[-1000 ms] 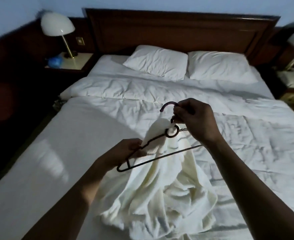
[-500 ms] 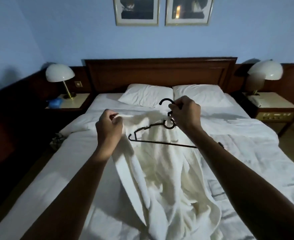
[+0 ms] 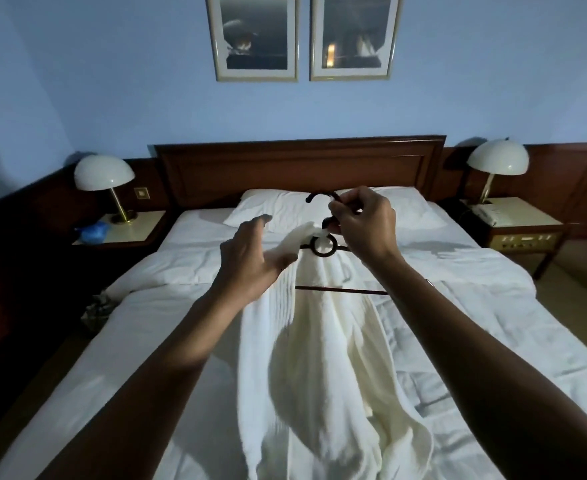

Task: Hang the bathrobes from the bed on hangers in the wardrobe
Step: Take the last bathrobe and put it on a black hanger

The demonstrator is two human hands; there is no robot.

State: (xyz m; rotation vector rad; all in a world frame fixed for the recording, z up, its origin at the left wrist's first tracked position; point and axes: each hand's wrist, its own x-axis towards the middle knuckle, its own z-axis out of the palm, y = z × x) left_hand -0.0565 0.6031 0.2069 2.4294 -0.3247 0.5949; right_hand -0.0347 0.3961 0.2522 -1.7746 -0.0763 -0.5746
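Two framed pictures (image 3: 252, 36) hang above a wooden headboard (image 3: 299, 168) flanked by lamps (image 3: 104, 173).

White bathrobe (image 3: 319, 358) hangs draped on dark hanger (image 3: 340, 290).

Bare forearms (image 3: 492, 358), left hand (image 3: 250, 261), right hand (image 3: 364, 226)

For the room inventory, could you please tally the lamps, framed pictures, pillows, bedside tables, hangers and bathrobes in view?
Lamps: 2
Framed pictures: 2
Pillows: 2
Bedside tables: 2
Hanger: 1
Bathrobe: 1
Total: 10
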